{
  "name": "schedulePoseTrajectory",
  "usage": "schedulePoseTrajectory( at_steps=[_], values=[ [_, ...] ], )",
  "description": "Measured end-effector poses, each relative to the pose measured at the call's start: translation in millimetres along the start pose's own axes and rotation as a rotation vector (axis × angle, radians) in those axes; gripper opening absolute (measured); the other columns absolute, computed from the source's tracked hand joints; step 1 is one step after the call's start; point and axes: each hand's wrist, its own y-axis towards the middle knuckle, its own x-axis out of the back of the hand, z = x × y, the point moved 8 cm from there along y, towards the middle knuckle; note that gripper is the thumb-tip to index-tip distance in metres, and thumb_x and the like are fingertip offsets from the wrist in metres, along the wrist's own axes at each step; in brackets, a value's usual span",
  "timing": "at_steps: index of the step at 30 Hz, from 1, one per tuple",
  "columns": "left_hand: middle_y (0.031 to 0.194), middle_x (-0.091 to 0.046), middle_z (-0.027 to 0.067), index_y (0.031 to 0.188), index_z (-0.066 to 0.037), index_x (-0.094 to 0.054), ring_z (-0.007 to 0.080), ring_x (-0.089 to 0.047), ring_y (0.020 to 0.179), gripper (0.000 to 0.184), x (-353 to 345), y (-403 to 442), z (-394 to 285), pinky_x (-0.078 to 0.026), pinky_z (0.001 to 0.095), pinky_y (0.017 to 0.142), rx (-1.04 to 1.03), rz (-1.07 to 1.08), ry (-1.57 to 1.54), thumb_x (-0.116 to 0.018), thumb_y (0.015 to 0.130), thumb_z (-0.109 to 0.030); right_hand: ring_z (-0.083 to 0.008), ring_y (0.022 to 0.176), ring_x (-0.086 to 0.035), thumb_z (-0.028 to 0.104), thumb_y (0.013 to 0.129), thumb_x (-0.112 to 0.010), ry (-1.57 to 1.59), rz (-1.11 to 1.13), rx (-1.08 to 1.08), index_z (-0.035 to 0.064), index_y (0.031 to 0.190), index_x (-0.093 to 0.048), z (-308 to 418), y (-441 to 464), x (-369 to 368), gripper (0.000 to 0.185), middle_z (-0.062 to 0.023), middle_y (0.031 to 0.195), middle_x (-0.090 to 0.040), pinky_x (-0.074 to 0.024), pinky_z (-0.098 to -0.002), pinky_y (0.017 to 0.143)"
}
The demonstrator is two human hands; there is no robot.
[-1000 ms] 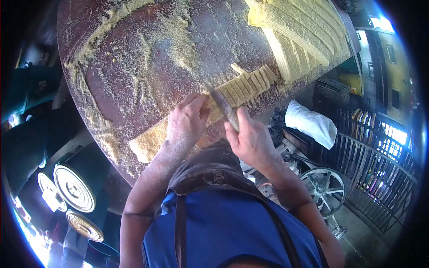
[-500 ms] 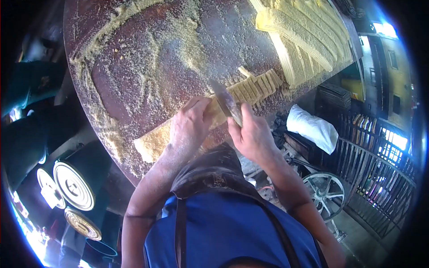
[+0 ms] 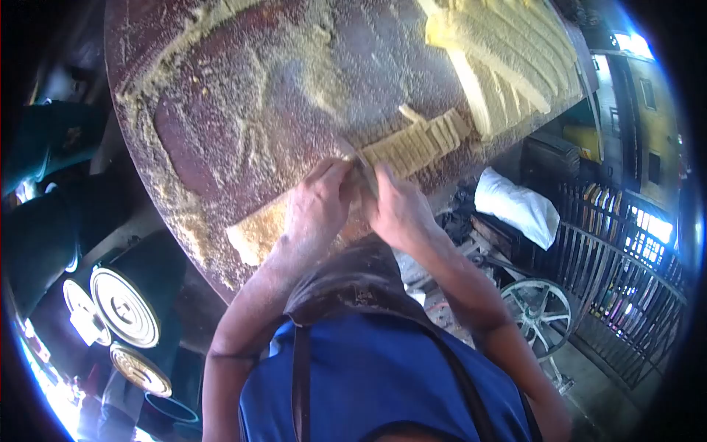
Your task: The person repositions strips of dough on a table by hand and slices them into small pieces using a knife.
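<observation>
Head view: we see one crumb-dusted strip [image 3: 261,232] along the near edge of one table [image 3: 180,140], its slices [image 3: 412,149] too blurred to count. One left hand [image 3: 318,199] rests on it, fingers curled; whether it grips, we cannot tell. One right hand [image 3: 401,210] closes around one knife [image 3: 365,171] at the strip.

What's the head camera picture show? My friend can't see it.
A person's left hand rests on a pale strip while the right hand holds a knife across it. Cut slices lie beyond the knife, on a powdery brown table.
</observation>
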Motion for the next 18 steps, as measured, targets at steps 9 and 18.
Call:
schedulePoseTrajectory(
  at_steps=[9, 18],
  values=[
    [0.112, -0.069, 0.0139, 0.109, 0.001, -0.067, 0.0312, -0.072, 0.089, 0.028, 7, -1, 7, -0.059, 0.038, 0.075, 0.013, 0.037, 0.027, -0.072, 0.082, -0.005, -0.0473, 0.073, -0.067, 0.019, 0.095, -0.059, 0.022, 0.003, 0.021, -0.0003, 0.106, -0.043, 15, -50, 15, 0.028, -0.0271, 0.073, -0.064, -0.0538, -0.0542, 0.064],
    [0.102, -0.07, 0.0151, 0.105, 0.001, -0.067, 0.0297, -0.073, 0.085, 0.022, 15, -5, 7, -0.059, 0.0373, 0.073, -0.027, -0.033, 0.008, -0.069, 0.084, -0.003, -0.0453, 0.07, -0.067, 0.015, 0.092, -0.062, 0.015, -0.067, 0.06, -0.0012, 0.105, -0.043, 12, -5, -7, 0.028, -0.0263, 0.071, -0.064, -0.0541, -0.0532, 0.064]
  ],
)
